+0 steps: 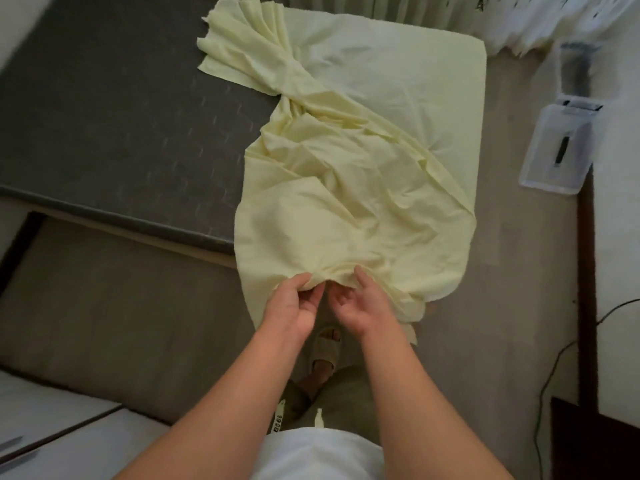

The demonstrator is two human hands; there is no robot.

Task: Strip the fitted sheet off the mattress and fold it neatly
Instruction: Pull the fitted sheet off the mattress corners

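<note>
The pale yellow fitted sheet lies bunched and twisted over the right part of the dark grey mattress. Its far right corner still looks stretched over the mattress corner. The left half of the mattress is bare. The sheet's near edge hangs off the foot of the bed. My left hand pinches that gathered edge with thumb and curled fingers. My right hand grips the same edge just to the right, thumb on top. The two hands are almost touching.
I stand at the foot of the bed on beige carpet, one sandalled foot below my hands. A clear plastic box and a black cable lie to the right. White drawers sit at lower left, and curtains hang behind the bed.
</note>
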